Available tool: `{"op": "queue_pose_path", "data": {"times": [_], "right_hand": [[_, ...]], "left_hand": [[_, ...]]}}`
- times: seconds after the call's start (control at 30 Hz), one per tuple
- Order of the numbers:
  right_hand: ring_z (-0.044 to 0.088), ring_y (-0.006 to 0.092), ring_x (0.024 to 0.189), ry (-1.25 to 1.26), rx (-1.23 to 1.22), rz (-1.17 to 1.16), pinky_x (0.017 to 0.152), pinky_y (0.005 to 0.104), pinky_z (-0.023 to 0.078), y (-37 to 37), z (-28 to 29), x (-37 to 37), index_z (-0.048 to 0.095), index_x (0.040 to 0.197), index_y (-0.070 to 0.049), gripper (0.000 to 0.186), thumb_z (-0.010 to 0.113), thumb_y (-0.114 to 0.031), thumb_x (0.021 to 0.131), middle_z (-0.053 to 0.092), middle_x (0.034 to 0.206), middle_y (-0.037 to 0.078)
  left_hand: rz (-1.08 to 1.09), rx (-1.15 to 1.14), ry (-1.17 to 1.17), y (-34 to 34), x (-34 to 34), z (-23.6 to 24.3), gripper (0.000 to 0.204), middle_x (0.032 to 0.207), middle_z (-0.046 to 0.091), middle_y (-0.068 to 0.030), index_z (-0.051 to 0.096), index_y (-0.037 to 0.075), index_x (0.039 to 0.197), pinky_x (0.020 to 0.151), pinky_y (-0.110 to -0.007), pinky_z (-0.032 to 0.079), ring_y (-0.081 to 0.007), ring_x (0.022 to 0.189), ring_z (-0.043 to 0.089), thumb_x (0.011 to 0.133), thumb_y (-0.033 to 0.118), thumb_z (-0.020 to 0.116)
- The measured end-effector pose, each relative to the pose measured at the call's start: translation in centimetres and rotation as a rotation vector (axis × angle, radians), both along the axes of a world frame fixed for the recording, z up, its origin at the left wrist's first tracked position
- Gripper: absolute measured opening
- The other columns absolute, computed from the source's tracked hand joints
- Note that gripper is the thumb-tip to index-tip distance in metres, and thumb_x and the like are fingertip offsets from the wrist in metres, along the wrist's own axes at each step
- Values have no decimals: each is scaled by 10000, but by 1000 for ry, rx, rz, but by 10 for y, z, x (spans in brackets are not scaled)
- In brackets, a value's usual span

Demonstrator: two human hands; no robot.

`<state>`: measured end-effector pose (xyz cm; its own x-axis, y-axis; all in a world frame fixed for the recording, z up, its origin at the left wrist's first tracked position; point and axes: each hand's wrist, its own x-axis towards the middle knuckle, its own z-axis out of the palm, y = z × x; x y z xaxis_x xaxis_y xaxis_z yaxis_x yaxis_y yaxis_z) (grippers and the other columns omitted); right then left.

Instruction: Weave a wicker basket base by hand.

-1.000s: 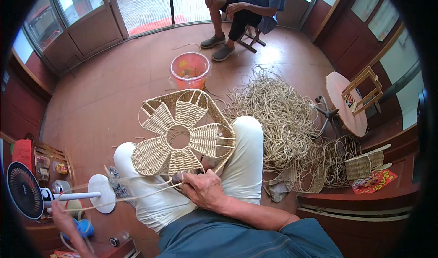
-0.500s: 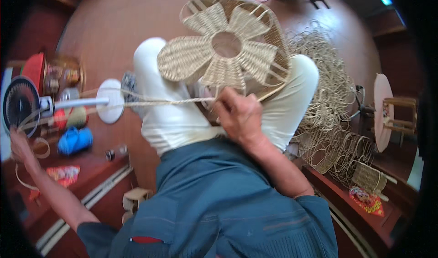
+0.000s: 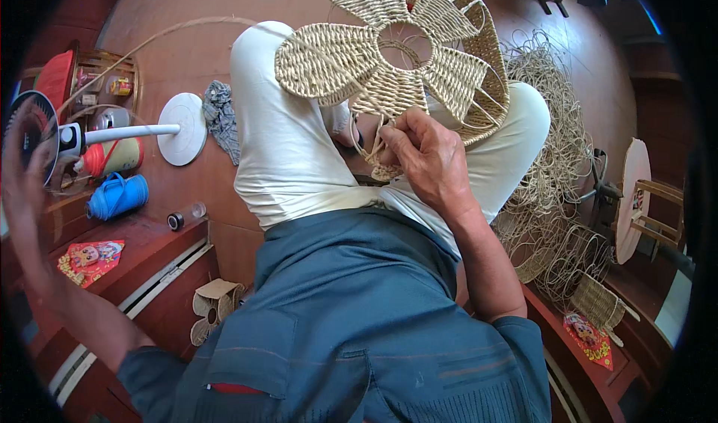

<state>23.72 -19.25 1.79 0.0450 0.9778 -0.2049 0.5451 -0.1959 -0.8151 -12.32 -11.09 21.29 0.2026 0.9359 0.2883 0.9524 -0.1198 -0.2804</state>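
A woven straw flower (image 3: 321,62) with a round open centre lies over a deeper woven straw basket (image 3: 490,124) across my knees. My right hand (image 3: 434,157) is closed at the edge of the flower's near petal, with thumb and finger pinching straw cord (image 3: 364,148) that hangs in loops there. One long strand of straw cord (image 3: 179,26) arcs from the flower over my left knee toward the far left. Out at the left rim, my left hand (image 3: 28,161) is raised in front of a fan (image 3: 34,135). Motion smears its fingers, so its grip cannot be made out.
A heap of loose straw cord (image 3: 550,139) covers the floor beside my right knee. To the left stand the fan's white round base (image 3: 182,129), a blue thermos (image 3: 118,196), a red-and-tan container (image 3: 112,156) and a clear bottle (image 3: 187,215). A round-topped stool (image 3: 632,198) lies tipped at right.
The cord, stretched taut between my hands before, now bows in a loose arc. My left hand has moved up along the left rim. The flower and basket have shifted a little up and right in view.
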Motion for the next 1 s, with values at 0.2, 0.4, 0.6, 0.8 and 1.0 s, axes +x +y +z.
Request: {"op": "queue_pose_path", "data": {"times": [0.2,0.4,0.6,0.8,1.0], "right_hand": [[765,222,662,160,-11,129,649,376,575,13,7,-8,711,944,-26,231,729,-237,1037,762,722,100],[765,223,665,125,-5,110,643,380,574,12,9,-7,709,945,-32,215,745,-227,1027,762,728,100],[740,214,645,137,17,83,632,377,563,11,2,-7,727,948,-29,222,786,-236,1002,753,734,107],[685,179,627,97,113,44,612,353,542,13,3,-10,762,984,-33,223,824,-246,974,761,779,105],[703,145,651,251,56,-4,609,326,543,13,0,-9,768,1001,-21,200,824,-212,977,773,785,96]], "left_hand": [[-246,-593,-1042,-87,86,-102,181,1048,782,-115,792,2,1145,848,-316,576,-191,935,739,989,85,749],[-176,-730,-1205,-80,145,-181,173,972,789,-92,788,3,1122,773,-303,571,-152,862,740,983,106,781],[-14,-737,-1335,-80,154,-187,142,816,752,-48,765,-4,1057,707,-295,544,-88,757,676,981,114,787],[81,-662,-1294,-84,162,-198,111,720,679,-3,729,13,998,645,-275,498,-54,659,574,968,112,769],[44,-580,-1221,-92,166,-203,95,692,679,-34,720,28,1007,630,-297,515,-83,628,608,976,109,756]]}}
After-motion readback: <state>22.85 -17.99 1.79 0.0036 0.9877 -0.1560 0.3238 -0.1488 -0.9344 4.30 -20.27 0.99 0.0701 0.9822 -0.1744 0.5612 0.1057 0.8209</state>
